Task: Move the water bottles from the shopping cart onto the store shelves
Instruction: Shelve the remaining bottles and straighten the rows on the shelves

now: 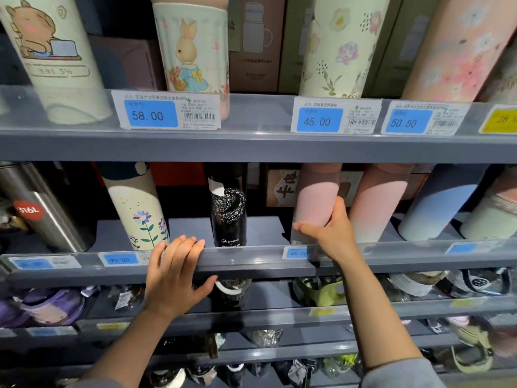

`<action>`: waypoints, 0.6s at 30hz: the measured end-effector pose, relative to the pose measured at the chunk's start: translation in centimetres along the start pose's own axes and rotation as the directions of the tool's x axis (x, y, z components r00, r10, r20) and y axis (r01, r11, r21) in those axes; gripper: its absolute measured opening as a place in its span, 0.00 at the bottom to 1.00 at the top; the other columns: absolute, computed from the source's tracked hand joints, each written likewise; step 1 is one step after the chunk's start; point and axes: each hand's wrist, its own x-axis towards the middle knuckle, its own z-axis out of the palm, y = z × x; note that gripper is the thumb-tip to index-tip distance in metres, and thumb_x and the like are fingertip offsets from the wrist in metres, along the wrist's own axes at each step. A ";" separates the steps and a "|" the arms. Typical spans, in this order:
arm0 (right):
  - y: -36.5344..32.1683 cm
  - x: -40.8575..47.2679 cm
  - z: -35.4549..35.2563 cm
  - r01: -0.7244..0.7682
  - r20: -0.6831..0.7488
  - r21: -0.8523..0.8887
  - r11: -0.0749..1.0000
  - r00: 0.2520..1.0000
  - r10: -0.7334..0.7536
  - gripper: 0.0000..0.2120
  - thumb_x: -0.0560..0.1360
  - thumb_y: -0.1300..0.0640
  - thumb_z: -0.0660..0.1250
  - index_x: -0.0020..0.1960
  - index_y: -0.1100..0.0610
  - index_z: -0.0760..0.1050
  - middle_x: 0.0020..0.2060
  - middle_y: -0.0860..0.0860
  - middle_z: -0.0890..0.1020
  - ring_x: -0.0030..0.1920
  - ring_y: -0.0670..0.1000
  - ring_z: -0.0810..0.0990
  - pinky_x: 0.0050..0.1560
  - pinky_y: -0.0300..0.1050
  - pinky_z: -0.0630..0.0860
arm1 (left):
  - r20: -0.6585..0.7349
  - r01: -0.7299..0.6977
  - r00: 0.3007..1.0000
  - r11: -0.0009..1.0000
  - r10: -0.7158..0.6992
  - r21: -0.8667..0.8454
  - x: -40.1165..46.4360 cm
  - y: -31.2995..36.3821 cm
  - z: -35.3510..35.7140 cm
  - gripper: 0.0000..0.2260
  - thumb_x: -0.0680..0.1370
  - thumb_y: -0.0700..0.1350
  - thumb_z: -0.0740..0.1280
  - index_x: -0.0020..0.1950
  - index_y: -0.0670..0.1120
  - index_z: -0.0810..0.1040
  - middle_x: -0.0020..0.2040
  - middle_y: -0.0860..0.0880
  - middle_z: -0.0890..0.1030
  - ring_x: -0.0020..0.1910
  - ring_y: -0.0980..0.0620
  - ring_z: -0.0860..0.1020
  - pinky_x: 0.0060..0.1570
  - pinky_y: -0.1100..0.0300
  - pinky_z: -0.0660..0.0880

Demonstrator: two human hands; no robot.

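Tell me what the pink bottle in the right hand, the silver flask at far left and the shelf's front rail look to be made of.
Pink bottle, gripped by the right hand: smooth matte coating, pink fading to white; the body under it cannot be told.
Silver flask: likely stainless steel, by its brushed grey sheen and a red "316L" sticker.
Front rail, gripped by the left hand: probably clear glossy plastic over grey, since price tags show through.

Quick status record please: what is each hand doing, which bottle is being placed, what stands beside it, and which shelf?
right hand: grips the lower part of the pink bottle
left hand: fingers over the shelf rail, thumb under it
shelf: second from top in view
bottle state: tilted, base at the shelf
left neighbour: black Pepsi bottle, apart
right neighbour: second pink bottle
cart: out of view
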 end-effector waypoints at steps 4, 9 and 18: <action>-1.0 -0.7 1.7 -0.047 -0.169 -0.226 0.973 0.986 0.008 0.45 0.61 0.41 0.80 0.67 0.59 0.63 0.64 0.54 0.70 0.64 0.57 0.69 0.55 0.54 0.71 | 0.011 0.005 1.000 1.000 -0.005 0.002 0.2 0.1 -0.3 0.30 0.70 0.60 0.63 0.64 0.42 0.69 0.60 0.45 0.71 0.62 0.44 0.70 0.65 0.43 0.61; -1.3 -1.1 1.6 -0.073 -0.128 -0.198 0.978 0.991 0.048 0.46 0.62 0.40 0.78 0.70 0.57 0.60 0.65 0.52 0.70 0.63 0.57 0.71 0.54 0.54 0.71 | 0.014 0.011 1.000 1.000 -0.011 -0.009 0.3 0.2 -0.4 0.30 0.69 0.60 0.63 0.64 0.42 0.69 0.59 0.45 0.71 0.62 0.44 0.70 0.64 0.43 0.62; 0.2 -0.7 0.1 0.041 0.053 0.009 0.999 0.998 -0.041 0.39 0.66 0.60 0.77 0.69 0.53 0.58 0.58 0.52 0.74 0.58 0.58 0.75 0.55 0.53 0.74 | 0.022 0.012 1.000 1.000 -0.012 0.005 0.3 0.2 -0.4 0.30 0.70 0.61 0.62 0.64 0.42 0.69 0.59 0.45 0.70 0.61 0.44 0.70 0.65 0.43 0.60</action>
